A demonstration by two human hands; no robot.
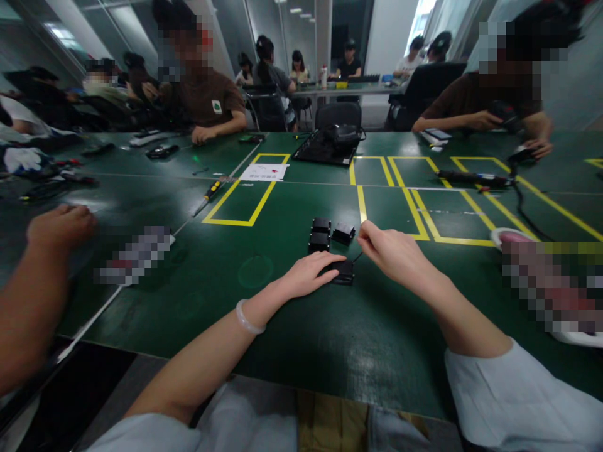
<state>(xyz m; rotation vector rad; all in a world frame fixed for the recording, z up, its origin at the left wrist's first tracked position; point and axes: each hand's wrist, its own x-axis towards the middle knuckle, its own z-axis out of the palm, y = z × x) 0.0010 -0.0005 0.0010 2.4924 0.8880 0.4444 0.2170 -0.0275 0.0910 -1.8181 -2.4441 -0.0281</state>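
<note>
My left hand (313,274) reaches in from the left and holds a small black box (343,273) against the green table, fingers on its top and side. My right hand (393,251) is closed in a pinch just to the right and above it. From the pinch a thin dark rod (357,257) slants down to the box's upper right edge; its upper part is hidden in my fingers. Just beyond lie more black boxes of the same sort: one (321,224) behind another (319,242), and a tilted one (343,232) to their right.
Yellow tape (228,222) marks rectangles on the green table (282,339). A yellow-black screwdriver (207,196) and a paper sheet (264,172) lie left of centre. A white-rimmed tray (579,337) stands at right. Another person's arm (42,276) reaches in at left; co-workers sit opposite.
</note>
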